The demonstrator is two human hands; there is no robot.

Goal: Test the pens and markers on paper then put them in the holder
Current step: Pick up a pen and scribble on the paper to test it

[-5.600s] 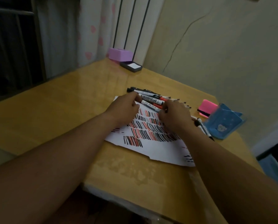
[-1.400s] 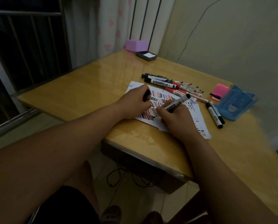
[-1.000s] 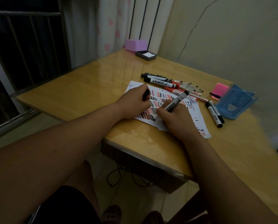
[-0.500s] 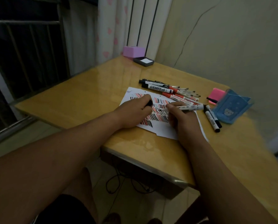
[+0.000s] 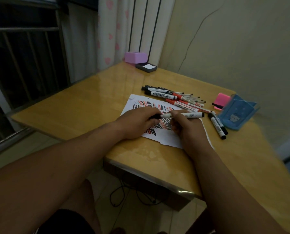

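Right hand (image 5: 185, 125) fingers closed round white marker (image 5: 189, 115), held level above striped paper (image 5: 166, 139) on bench (image 5: 90, 108). Left hand (image 5: 137, 123) fingers pinch black cap (image 5: 154, 117) at marker tip. Beyond: loose marker pile (image 5: 178, 98); blue holder (image 5: 237, 114) far right.

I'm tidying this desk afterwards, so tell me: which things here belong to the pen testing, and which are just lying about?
Belongs to the job:
- white black-capped marker in the right hand
- black cap in the left hand
- scribbled white paper sheet
- pile of pens and markers
- two black-tipped markers
- blue holder

Just lying about:
- purple box
- dark tray
- pink notes
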